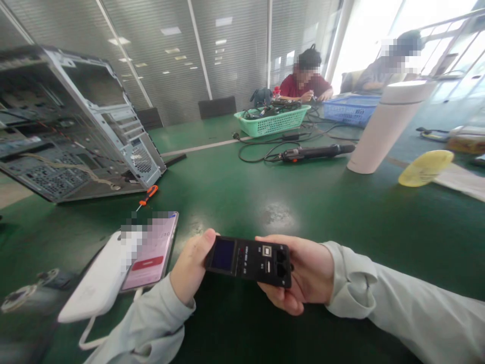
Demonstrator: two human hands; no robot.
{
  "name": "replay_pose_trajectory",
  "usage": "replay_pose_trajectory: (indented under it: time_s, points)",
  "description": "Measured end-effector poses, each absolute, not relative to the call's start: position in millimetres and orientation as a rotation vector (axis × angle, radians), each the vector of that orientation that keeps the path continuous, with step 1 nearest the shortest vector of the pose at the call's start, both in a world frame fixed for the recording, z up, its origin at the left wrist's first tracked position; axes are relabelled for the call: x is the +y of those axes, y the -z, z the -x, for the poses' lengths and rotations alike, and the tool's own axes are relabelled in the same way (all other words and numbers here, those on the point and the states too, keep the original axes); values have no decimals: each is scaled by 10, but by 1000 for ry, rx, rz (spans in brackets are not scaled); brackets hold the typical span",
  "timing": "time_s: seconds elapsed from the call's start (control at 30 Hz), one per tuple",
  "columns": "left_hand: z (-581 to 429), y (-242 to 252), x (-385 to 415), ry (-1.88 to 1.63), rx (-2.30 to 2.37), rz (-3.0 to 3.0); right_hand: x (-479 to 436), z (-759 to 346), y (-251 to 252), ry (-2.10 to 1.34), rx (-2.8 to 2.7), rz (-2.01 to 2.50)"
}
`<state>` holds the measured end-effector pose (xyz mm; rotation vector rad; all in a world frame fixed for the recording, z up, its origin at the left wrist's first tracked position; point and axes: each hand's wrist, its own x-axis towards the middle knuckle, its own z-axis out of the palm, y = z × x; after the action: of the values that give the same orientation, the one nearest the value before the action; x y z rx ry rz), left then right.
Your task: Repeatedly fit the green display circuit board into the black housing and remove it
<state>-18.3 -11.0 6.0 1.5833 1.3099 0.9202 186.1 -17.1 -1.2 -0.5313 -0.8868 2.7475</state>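
A small black handheld device (249,261) with a dark screen and two ports is held level above the green table (242,202). My left hand (191,270) grips its screen end, thumb along the top edge. At the port end, my right hand (303,275) cups the device from beneath with fingers curled round it. Both sleeves are pale grey.
An open computer case (71,121) lies at the left with an orange-handled screwdriver (148,195) beside it. A phone (153,253) and white power bank (100,283) lie near my left arm. Farther off: a green basket (271,121), electric screwdriver (316,151), white flask (386,126), yellow fan (426,168), two seated people.
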Motion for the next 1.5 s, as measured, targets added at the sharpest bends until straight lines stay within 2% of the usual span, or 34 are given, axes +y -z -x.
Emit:
replay_pose_trajectory:
  time_s: [0.27,0.37,0.47,0.63,0.73,0.97,1.27,1.5]
  points:
    - [240,48,-79,-946,1328,-1514,-188,-1832,27,-2693,-847,669]
    - [244,42,-58,-996,1246,-1539,-168,-1856,18,-2528,-925,775]
    - [205,22,-69,-983,1143,-1494,-116,-1875,13,-2091,-1150,995]
    - [144,23,-118,-951,1043,-1518,-70,-1939,17,-1029,-1709,1035]
    - [148,36,-125,-925,1066,-1658,-108,-1969,9,-709,-1900,957]
    - [164,3,-144,-1029,1105,-1978,-118,-1988,10,-638,-2054,920]
    - [187,-9,-112,-993,1199,-1815,-117,-1992,16,-748,-1963,973]
    - [159,27,-115,-958,1089,-1714,-125,-2026,-38,-815,-1950,975]
